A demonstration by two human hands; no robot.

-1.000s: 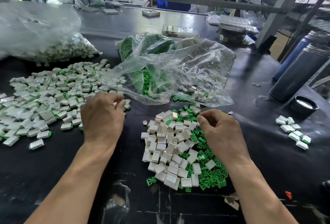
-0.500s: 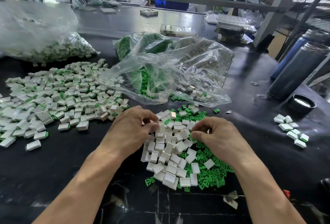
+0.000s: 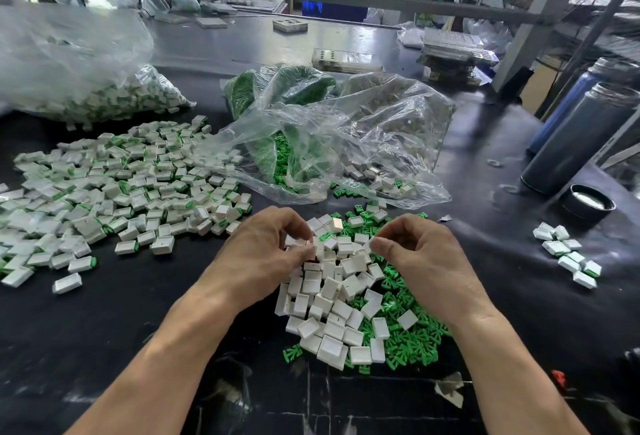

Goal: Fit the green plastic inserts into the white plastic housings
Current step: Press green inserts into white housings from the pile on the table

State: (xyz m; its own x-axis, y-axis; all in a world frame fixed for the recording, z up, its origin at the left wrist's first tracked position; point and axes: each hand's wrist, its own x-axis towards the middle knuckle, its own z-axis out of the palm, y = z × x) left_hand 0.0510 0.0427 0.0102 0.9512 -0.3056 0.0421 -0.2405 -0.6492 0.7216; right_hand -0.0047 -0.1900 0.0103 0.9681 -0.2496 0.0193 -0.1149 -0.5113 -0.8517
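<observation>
A heap of white housings (image 3: 334,299) lies on the black table, on and beside loose green inserts (image 3: 410,342). My left hand (image 3: 266,258) is curled over the heap's top left and pinches one white housing (image 3: 310,244) between thumb and fingers. My right hand (image 3: 426,261) hovers over the heap's right side. Its thumb and forefinger pinch what seems to be a green insert, almost wholly hidden. The two hands' fingertips are a short gap apart.
A wide spread of fitted housings (image 3: 121,188) covers the left. An open clear bag (image 3: 311,150) of green inserts and housings lies behind the heap, and a fuller bag (image 3: 69,81) sits far left. At right are a few fitted housings (image 3: 568,258), two flasks (image 3: 581,143) and a black cap (image 3: 588,206).
My left hand came from the fitted pile on the left to the heap and took hold of a housing. My right hand rose slightly from the green inserts toward the left hand.
</observation>
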